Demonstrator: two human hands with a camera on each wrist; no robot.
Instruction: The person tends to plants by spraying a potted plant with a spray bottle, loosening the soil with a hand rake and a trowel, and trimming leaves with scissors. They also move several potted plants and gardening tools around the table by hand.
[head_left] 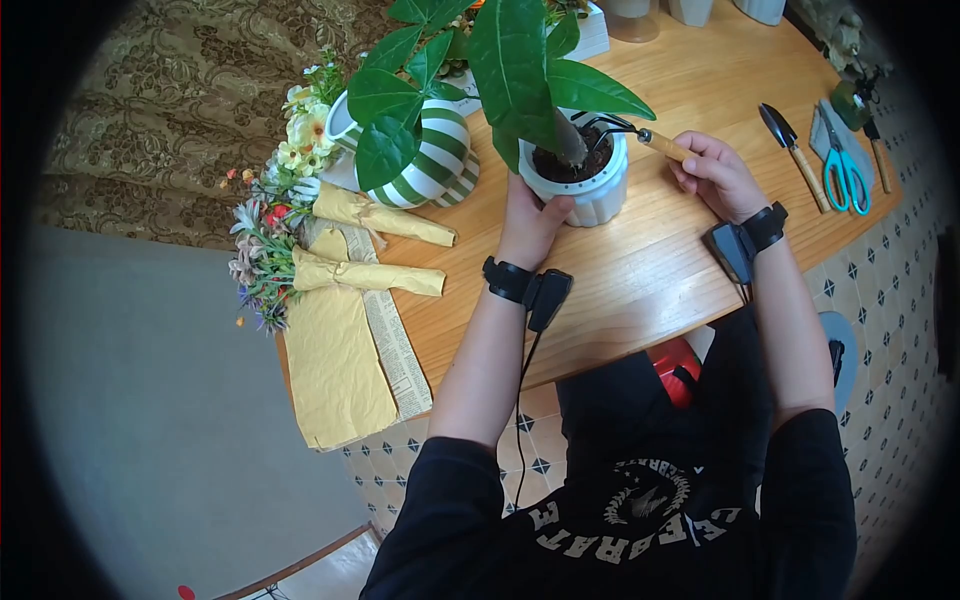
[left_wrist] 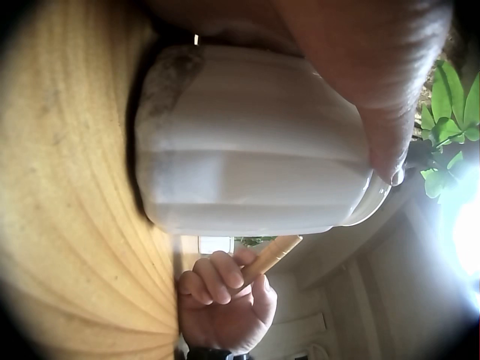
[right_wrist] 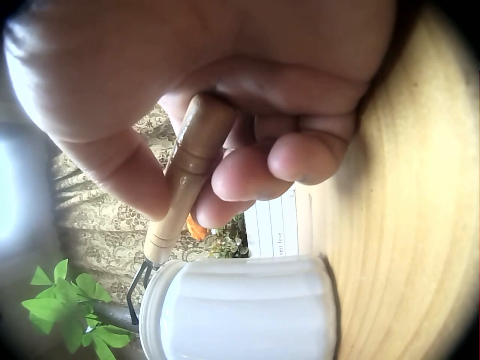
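Note:
A white ribbed flowerpot [head_left: 598,203] stands on the wooden table, holding dark soil [head_left: 590,163] and a plant with broad green leaves [head_left: 510,70]. My left hand [head_left: 533,222] grips the pot's left side, its thumb up at the rim in the left wrist view [left_wrist: 386,142]. Between thumb and fingers, my right hand [head_left: 722,180] holds a small hand rake by its wooden handle [right_wrist: 187,176]. The rake's black tines [head_left: 605,125] reach over the rim into the soil beside the stem. Leaves hide part of the soil.
Right of the pot lie a small trowel [head_left: 795,155] and teal-handled scissors [head_left: 846,180]. A green-and-white striped pitcher [head_left: 435,150] stands on the left, near paper-wrapped flower bunches [head_left: 370,278] and brown paper sheets [head_left: 335,375]. More white pots [head_left: 690,10] stand at the back.

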